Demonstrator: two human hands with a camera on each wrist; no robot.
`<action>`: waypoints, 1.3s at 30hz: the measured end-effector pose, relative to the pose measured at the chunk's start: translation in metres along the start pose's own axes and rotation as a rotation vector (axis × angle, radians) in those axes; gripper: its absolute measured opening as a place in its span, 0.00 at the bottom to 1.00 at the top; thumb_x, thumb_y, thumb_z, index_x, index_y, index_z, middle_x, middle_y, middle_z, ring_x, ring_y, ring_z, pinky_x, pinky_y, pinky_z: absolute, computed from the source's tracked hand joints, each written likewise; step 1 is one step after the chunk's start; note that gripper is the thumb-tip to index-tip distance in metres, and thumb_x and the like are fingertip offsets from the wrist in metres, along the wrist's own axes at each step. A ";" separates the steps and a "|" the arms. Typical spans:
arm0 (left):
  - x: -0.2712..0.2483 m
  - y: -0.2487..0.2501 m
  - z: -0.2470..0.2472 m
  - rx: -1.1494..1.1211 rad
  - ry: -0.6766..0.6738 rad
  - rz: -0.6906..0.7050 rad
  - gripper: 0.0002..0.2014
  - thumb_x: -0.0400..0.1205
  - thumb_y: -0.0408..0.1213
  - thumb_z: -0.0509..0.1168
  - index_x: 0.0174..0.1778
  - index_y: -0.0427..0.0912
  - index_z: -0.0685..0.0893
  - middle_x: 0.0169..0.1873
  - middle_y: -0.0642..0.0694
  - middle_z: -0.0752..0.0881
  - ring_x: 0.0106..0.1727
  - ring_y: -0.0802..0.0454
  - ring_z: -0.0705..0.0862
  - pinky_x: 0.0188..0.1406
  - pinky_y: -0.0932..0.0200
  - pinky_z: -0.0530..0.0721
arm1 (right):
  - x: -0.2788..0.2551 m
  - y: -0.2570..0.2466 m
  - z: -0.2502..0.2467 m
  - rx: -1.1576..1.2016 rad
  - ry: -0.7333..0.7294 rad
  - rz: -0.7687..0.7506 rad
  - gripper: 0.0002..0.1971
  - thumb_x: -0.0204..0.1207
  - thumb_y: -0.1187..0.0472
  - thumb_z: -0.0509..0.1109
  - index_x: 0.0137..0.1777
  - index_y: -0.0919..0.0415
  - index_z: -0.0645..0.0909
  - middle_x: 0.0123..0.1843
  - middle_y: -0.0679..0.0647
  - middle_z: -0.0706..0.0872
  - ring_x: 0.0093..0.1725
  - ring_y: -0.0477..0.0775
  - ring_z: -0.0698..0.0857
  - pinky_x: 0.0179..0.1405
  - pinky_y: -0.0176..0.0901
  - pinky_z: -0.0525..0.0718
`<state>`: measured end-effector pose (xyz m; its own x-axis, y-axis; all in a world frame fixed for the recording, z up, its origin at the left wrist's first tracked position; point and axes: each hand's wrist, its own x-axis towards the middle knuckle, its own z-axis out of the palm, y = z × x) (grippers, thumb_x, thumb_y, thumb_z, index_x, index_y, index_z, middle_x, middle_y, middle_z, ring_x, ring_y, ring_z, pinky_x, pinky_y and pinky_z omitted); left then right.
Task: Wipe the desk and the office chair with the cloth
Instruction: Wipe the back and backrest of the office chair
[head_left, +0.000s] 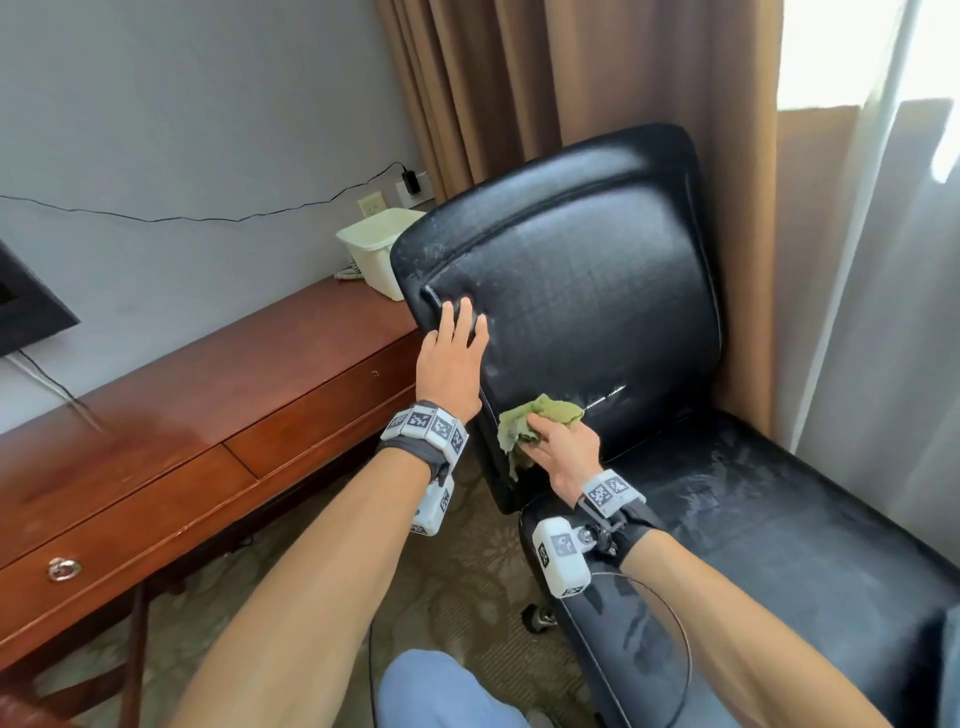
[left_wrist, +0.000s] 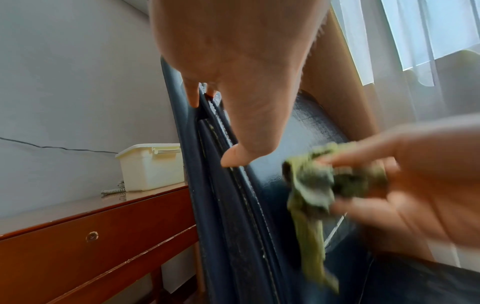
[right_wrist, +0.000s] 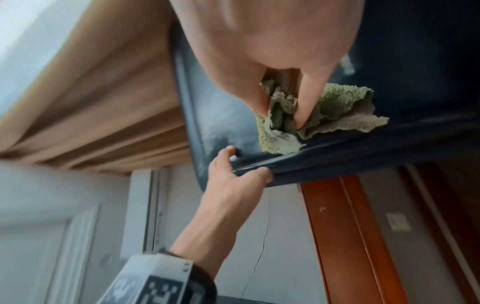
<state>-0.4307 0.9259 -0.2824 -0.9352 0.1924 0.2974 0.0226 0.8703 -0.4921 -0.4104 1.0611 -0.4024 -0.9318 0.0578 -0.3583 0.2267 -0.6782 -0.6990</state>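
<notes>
A black office chair (head_left: 582, 291) stands right of the reddish wooden desk (head_left: 171, 447), its backrest facing me. My left hand (head_left: 454, 348) lies on the backrest's left edge with straight fingers on the front face; in the right wrist view this left hand (right_wrist: 233, 170) has its thumb round the rim. My right hand (head_left: 558, 447) bunches a green cloth (head_left: 540, 415) and presses it on the lower left of the backrest. The cloth (left_wrist: 314, 191) hangs down from my fingers in the left wrist view, and the cloth (right_wrist: 311, 115) is crumpled between them in the right wrist view.
A cream plastic bin (head_left: 379, 249) stands at the desk's far end beside a coiled phone cord. A dark screen (head_left: 26, 306) sits at the desk's left. Brown curtains (head_left: 519, 93) hang behind the chair, sheer curtains at the right. The chair seat (head_left: 769, 525) shows damp streaks.
</notes>
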 end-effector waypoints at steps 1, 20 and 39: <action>-0.001 0.000 -0.001 -0.005 0.006 0.000 0.56 0.74 0.49 0.79 0.91 0.43 0.52 0.91 0.35 0.47 0.91 0.35 0.48 0.82 0.48 0.70 | 0.000 -0.010 0.007 -0.039 -0.025 -0.101 0.08 0.77 0.72 0.77 0.55 0.64 0.88 0.51 0.61 0.94 0.52 0.59 0.94 0.51 0.54 0.94; 0.001 0.004 0.004 -0.013 0.034 -0.019 0.49 0.79 0.51 0.71 0.92 0.43 0.51 0.91 0.36 0.46 0.91 0.35 0.47 0.82 0.48 0.70 | 0.044 0.032 -0.038 -1.357 -0.165 -1.109 0.24 0.71 0.76 0.78 0.68 0.63 0.85 0.72 0.60 0.84 0.64 0.65 0.81 0.67 0.58 0.83; -0.052 -0.066 -0.013 -0.216 0.133 -0.188 0.40 0.78 0.27 0.70 0.87 0.43 0.66 0.89 0.41 0.61 0.87 0.38 0.62 0.81 0.42 0.70 | 0.010 -0.081 0.065 -1.060 -0.232 -1.342 0.20 0.72 0.71 0.78 0.63 0.58 0.88 0.81 0.56 0.76 0.79 0.60 0.74 0.77 0.38 0.71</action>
<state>-0.3788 0.8644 -0.2548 -0.8759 0.0643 0.4781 -0.0582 0.9698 -0.2370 -0.4567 1.0692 -0.3092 -0.6085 -0.0284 0.7930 -0.6969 0.4970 -0.5170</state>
